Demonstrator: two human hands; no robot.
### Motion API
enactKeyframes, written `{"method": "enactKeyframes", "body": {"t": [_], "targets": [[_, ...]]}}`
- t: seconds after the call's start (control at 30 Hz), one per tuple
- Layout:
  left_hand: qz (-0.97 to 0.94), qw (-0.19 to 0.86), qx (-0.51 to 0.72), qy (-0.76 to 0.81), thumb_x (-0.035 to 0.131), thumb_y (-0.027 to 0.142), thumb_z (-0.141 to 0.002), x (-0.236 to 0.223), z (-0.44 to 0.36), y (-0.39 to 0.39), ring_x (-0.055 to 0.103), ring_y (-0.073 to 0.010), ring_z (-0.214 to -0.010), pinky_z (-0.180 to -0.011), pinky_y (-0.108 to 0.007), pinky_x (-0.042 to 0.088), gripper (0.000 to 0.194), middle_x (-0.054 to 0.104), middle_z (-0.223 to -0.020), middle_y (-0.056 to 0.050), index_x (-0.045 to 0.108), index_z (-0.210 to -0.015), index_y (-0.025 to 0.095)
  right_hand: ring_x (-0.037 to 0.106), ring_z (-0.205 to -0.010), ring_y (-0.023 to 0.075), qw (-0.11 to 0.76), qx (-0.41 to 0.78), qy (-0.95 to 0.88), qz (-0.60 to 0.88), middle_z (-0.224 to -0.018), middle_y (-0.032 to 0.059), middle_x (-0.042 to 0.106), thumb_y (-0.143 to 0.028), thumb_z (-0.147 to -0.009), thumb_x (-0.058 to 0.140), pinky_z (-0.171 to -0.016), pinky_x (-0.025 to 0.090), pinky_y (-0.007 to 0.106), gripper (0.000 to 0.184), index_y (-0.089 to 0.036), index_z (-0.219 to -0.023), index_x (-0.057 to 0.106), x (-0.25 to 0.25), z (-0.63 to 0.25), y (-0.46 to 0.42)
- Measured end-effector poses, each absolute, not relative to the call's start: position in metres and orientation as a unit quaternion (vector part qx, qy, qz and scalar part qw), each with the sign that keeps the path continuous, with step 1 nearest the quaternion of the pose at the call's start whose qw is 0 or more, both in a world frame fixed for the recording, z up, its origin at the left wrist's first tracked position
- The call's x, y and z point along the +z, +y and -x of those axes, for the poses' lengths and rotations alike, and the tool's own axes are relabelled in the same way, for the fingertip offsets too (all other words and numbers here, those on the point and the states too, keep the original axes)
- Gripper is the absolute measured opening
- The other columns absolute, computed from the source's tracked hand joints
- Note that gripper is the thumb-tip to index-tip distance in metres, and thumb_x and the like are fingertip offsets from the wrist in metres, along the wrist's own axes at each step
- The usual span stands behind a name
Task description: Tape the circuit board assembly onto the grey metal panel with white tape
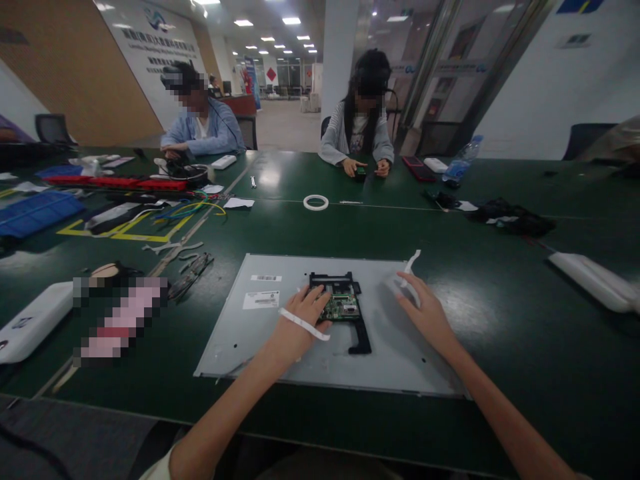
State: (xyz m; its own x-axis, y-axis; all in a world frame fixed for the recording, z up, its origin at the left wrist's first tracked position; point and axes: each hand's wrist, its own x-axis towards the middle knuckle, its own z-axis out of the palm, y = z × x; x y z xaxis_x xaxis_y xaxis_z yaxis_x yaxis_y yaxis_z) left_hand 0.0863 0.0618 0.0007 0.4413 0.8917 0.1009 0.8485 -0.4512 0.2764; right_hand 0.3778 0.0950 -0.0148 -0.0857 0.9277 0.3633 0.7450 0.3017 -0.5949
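A green circuit board (344, 306) sits in a black plastic frame (364, 337) on a flat grey panel (255, 347). My left hand (303, 317) lies over the board's left part, fingers spread and resting on it. A white strip (305, 325) crosses the back of that hand. Over the panel's right side, my right hand (425, 310) has a strip of white tape (414, 260) at its thumb and index finger; one end sticks up and the rest curls between the fingertips. Two white labels (261, 300) are on the panel's upper left.
A tape roll (316, 203) lies beyond the panel. Pliers (175, 249), wires (193, 212) and a blue basket (37, 212) are left; a white device (590, 280) and water bottle (463, 162) are right. Two people sit across the green table (280, 227).
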Motion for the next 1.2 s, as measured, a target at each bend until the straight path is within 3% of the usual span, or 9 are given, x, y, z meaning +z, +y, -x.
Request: {"method": "enactKeyframes", "body": {"t": [0.37, 0.57, 0.67, 0.97, 1.2], "targets": [[-0.831, 0.078, 0.095, 0.543, 0.058, 0.029, -0.081, 0.01, -0.066, 0.048, 0.025, -0.0327, -0.135, -0.105, -0.053, 0.03, 0.064, 0.025, -0.149, -0.012, 0.029, -0.138, 0.022, 0.051, -0.111, 0.0243, 0.351, 0.102, -0.741, 0.563, -0.122, 0.0106, 0.053, -0.038, -0.083, 0.046, -0.096, 0.039, 0.042, 0.045, -0.02, -0.124, 0.049, -0.021, -0.381, 0.098], [-0.799, 0.092, 0.153, 0.574, 0.056, 0.032, -0.082, 0.004, -0.037, 0.013, 0.03, -0.0316, -0.133, -0.103, -0.051, 0.034, 0.067, 0.028, -0.146, -0.016, 0.023, -0.14, 0.02, 0.049, -0.112, 0.027, 0.33, 0.063, -0.75, 0.57, -0.12, 0.0112, 0.055, -0.04, -0.084, 0.044, -0.098, 0.035, 0.05, 0.043, -0.02, -0.121, 0.051, -0.019, -0.376, 0.094], [-0.794, 0.116, 0.193, 0.565, 0.051, 0.034, -0.085, 0.003, -0.035, -0.004, 0.034, -0.0292, -0.131, -0.103, -0.05, 0.036, 0.064, 0.03, -0.145, -0.015, 0.021, -0.14, 0.023, 0.047, -0.116, 0.0263, 0.307, 0.076, -0.767, 0.558, -0.123, 0.0116, 0.052, -0.04, -0.084, 0.045, -0.1, 0.034, 0.049, 0.044, -0.019, -0.122, 0.049, -0.009, -0.371, 0.087], [-0.783, 0.08, 0.213, 0.579, 0.05, 0.022, -0.084, -0.01, -0.037, -0.015, 0.043, -0.0285, -0.124, -0.101, -0.048, 0.04, 0.059, 0.039, -0.139, -0.014, 0.025, -0.137, 0.02, 0.032, -0.129, 0.0269, 0.218, 0.2, -0.851, 0.434, -0.141, 0.0094, 0.03, -0.047, -0.074, 0.06, -0.107, 0.03, 0.046, 0.078, -0.026, -0.141, 0.026, 0.022, -0.325, 0.078], [-0.777, 0.076, 0.225, 0.584, 0.041, 0.012, -0.083, -0.006, -0.022, -0.012, 0.05, -0.0262, -0.116, -0.097, -0.045, 0.044, 0.051, 0.046, -0.131, -0.015, 0.032, -0.133, 0.017, 0.028, -0.131, 0.0275, 0.235, 0.251, -0.85, 0.4, -0.142, 0.0116, 0.026, -0.047, -0.069, 0.066, -0.109, 0.025, 0.044, 0.086, -0.023, -0.141, 0.025, 0.018, -0.301, 0.101]]}}
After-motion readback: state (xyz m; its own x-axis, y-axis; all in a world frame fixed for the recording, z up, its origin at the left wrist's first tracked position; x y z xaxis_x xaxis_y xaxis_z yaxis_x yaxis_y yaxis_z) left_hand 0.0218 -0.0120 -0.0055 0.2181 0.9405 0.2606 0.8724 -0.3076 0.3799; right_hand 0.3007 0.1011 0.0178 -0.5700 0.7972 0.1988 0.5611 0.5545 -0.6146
